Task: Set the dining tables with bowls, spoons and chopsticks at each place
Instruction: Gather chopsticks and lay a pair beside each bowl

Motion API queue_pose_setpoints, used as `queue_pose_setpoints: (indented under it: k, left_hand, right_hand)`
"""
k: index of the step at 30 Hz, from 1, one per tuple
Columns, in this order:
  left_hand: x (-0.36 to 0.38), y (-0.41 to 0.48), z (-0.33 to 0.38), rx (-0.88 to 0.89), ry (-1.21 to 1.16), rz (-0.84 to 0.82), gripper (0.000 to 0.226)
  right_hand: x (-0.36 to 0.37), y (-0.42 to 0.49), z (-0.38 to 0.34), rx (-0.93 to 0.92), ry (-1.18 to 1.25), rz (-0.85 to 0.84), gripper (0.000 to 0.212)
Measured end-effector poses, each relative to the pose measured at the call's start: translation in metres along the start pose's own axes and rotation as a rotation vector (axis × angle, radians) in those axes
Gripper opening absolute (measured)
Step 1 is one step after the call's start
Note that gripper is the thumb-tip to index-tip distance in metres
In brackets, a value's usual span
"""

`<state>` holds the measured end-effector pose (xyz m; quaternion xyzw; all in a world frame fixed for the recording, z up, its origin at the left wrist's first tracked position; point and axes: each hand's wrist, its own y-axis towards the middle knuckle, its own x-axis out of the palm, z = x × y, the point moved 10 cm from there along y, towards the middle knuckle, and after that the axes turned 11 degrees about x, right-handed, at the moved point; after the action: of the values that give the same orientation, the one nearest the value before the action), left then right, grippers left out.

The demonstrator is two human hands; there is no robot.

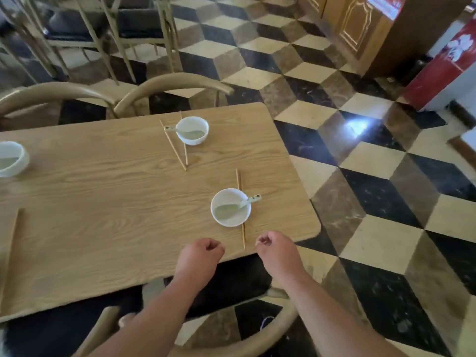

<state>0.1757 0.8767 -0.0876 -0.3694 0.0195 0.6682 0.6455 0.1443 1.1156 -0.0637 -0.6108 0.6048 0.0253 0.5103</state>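
Two sets of fingers, the left fingers (215, 245) and the right fingers (262, 240), are loosely curled toward the palms and hold nothing. They sit on either side of the near end of the near chopsticks (243, 235) without touching it.

This place looks all but set, so the step in hand is probably a last tidy. The near bowl (230, 211) stands close to the table's (116, 202) right corner with the near spoon (247, 202) resting in it, handle out to the right. The chopsticks run along the bowl's right side, touching or slipping under its rim; I cannot tell which. Their near end comes close to the table edge.

To do it well, pinch the pair together near that end. Slide it away from the edge, clear of the bowl, without rocking bowl or spoon.

The far chopsticks (175, 148), splayed in a V beside the far bowl (192, 130) with the far spoon (171, 129) in it, would want closing up too.

Outward from the fingers, the left hand (203, 249) and the right hand (274, 247) hover knuckles up at the table's near edge, well apart. Both wrists are straight. The bare forearms reach in from below, over the curved back of a chair (283, 318). A third bowl (10, 158) stands at the far left.
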Motion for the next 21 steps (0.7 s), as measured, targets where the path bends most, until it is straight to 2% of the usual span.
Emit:
queue_pose_setpoints:
  k: [4, 8, 13, 17, 21]
  left_hand:
    - [0.037, 0.010, 0.005, -0.122, -0.032, 0.047, 0.017]
    - [0.057, 0.020, 0.008, -0.157, -0.024, 0.080, 0.017]
    - [0.073, 0.033, 0.008, -0.177, 0.017, 0.062, 0.005]
    - [0.079, 0.038, 0.009, -0.181, 0.092, 0.057, 0.011]
    - [0.080, 0.043, 0.016, -0.164, 0.190, 0.031, 0.015]
  right_hand:
    - [0.001, 0.045, 0.011, 0.024, -0.078, -0.122, 0.015]
    - [0.019, 0.069, -0.004, -0.018, -0.105, -0.193, 0.012]
    - [0.036, 0.082, -0.021, -0.010, -0.161, -0.169, 0.007]
    - [0.040, 0.084, -0.032, -0.025, -0.250, -0.134, 0.015]
    - [0.024, 0.092, -0.031, -0.031, -0.315, -0.087, 0.012]
